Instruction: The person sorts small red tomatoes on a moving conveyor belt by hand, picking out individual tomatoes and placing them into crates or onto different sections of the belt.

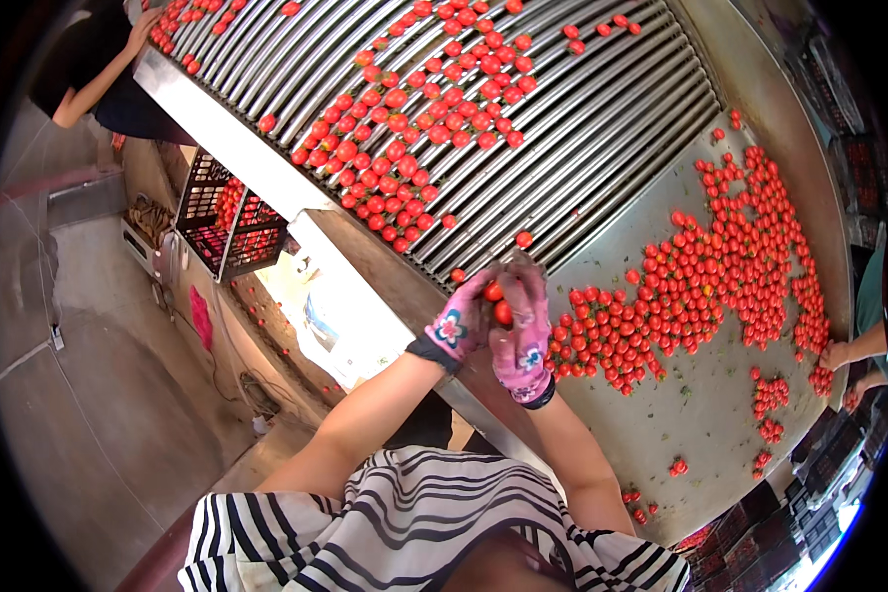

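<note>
My left hand (468, 318) and my right hand (522, 337) wear pink gloves with flower patterns and dark, soiled fingertips. They are cupped together at the near corner of the metal roller conveyor (584, 148). Between the palms sit at least two red cherry tomatoes (502, 312); the curled fingers partly hide them. Just left of my fingers, one loose tomato (457, 275) lies by the conveyor's edge, and another tomato (524, 239) lies on the rollers beyond. Next to my right hand, a large heap of cherry tomatoes (666, 311) spreads over the metal table (621, 444).
Many tomatoes (385, 163) lie scattered across the rollers. Below the conveyor's left side stands a black plastic crate (248, 248) holding tomatoes. A person's arm (107, 81) reaches in at upper left; another person's hand (835, 355) touches tomatoes at the table's right rim.
</note>
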A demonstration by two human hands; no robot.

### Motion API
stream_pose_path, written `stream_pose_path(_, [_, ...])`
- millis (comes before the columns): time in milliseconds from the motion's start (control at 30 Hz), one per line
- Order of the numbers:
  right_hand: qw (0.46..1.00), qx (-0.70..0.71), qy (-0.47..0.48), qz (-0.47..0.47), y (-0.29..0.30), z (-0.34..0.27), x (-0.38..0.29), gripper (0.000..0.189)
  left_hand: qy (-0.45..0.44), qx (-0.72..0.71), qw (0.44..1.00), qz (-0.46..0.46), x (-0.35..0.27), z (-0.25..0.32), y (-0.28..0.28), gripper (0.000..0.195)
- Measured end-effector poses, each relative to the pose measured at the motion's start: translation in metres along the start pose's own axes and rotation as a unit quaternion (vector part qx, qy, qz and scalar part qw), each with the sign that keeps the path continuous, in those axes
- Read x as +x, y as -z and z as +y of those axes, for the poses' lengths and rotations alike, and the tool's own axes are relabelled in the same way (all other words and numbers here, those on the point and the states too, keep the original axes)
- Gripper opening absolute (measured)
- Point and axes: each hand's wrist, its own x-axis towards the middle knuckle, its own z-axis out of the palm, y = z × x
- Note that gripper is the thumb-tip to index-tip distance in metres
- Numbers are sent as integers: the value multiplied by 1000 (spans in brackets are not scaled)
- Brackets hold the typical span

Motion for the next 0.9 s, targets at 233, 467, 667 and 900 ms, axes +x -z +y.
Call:
stream_pose_path(233, [986,-20,-133,100,-57,46,37,27,-64,-174,978,-91,-68,102,21,34])
stream_pose_path(467, [951,-272,40,-138,-176,101,101,20,-305,-155,940,-9,-132,281,103,32])
stream_pose_path(667, [913,-361,99,-164,-204,114,106,17,-462,-173,808,323,-172,428,197,57])
stream_pose_path(900, [978,67,-192,39,-169,77,98,17,-406,465,732,289,-92,356,118,26])
